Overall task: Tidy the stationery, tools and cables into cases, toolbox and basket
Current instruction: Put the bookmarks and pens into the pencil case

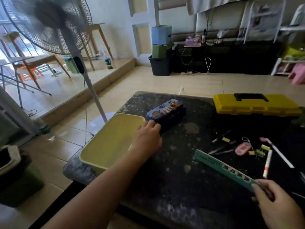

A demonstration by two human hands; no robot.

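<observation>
**Ruler lifted, pencil case still shut**

Dark speckled table under both hands. Yellow basket sits just left of the left-hand fingers, nothing visible in it. Yellow toolbox, lid down, is well beyond the right-hand fingers at the far edge.

Blue pencil case, lid on, lies straight ahead of the left hand. The fingers are close together with their tips against its near end; cannot tell whether they grip it or only touch.

Right hand pinches the near end of the green ruler between thumb and fingers. The ruler runs away and leftward, its far tip raised over the table.

Loose pens, binder clips and a white marker lie beyond the right fingers.

Likely step: ruler into the case. Steady the case with the left hand and open the lid fully first. Then line the ruler up with the case's long side and lower it in flat; going in skewed, it may jam or nudge the case toward the basket.
</observation>
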